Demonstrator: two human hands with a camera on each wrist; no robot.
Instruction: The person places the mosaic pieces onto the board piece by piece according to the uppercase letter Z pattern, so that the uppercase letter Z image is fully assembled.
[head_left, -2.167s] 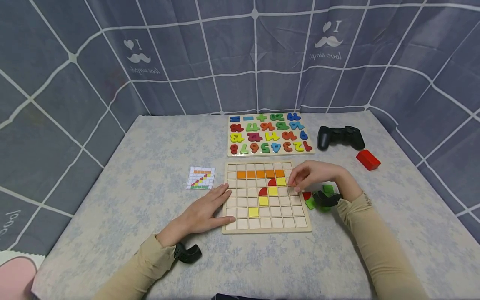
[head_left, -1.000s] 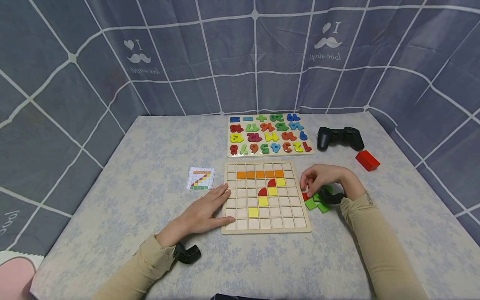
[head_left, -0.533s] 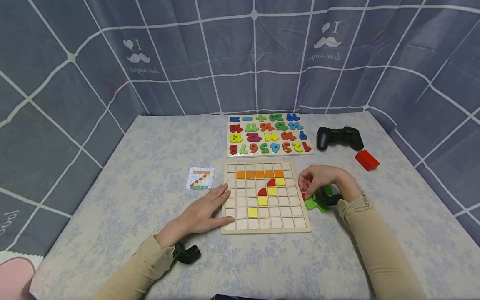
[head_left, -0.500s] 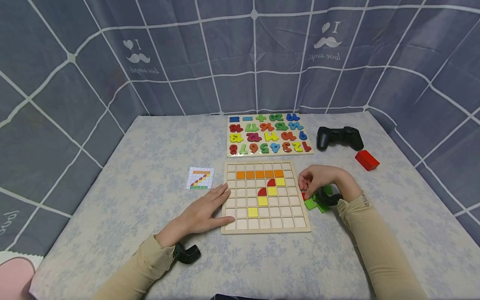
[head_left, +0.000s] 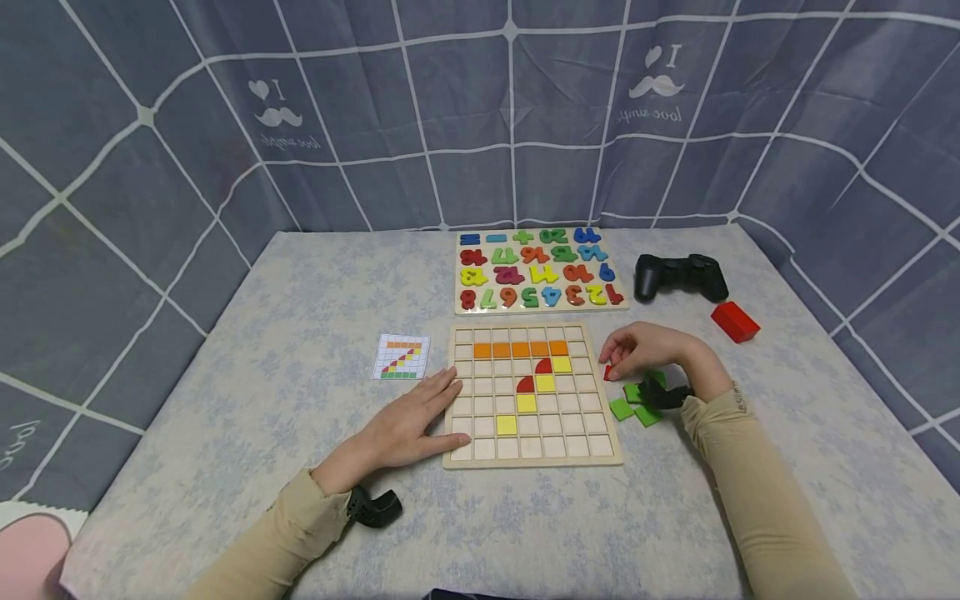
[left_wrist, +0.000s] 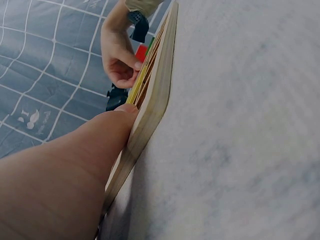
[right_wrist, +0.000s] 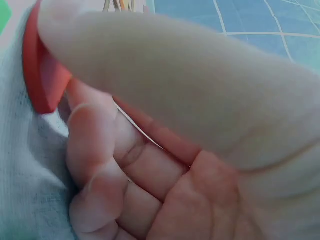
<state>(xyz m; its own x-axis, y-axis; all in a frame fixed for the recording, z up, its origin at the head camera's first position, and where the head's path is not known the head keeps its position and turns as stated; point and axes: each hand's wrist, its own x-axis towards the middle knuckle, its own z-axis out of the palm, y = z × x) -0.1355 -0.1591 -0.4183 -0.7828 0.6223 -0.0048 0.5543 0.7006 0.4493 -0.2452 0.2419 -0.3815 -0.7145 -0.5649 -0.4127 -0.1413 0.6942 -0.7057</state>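
My left hand point(head_left: 408, 425) lies flat with straight fingers along the left edge of the wooden grid board point(head_left: 536, 464). Its thumb touches the board's rim in the left wrist view. Orange squares point(head_left: 520, 349) fill part of a row on the board; below them yellow squares point(head_left: 527, 403) and two red quarter-round tiles point(head_left: 526, 384) run diagonally. Just off the board's right side, my right hand point(head_left: 647, 346) pinches a red tile point(right_wrist: 47, 85) between thumb and fingers. That tile stands tilted at the tabletop, its far part hidden by the thumb. Several green squares point(head_left: 622, 408) lie under the right wrist.
A small pattern card point(head_left: 401, 357) lies left of the board. Behind the board is a number puzzle point(head_left: 540, 307). A black game controller point(head_left: 681, 277) and a red block point(head_left: 736, 322) sit at the back right. Grid-patterned curtains point(head_left: 465, 108) surround the table.
My right hand has moved from the board's right side to the loose tiles and taken hold of the red tile, shifting it slightly away from the green squares. The left hand has stayed still.
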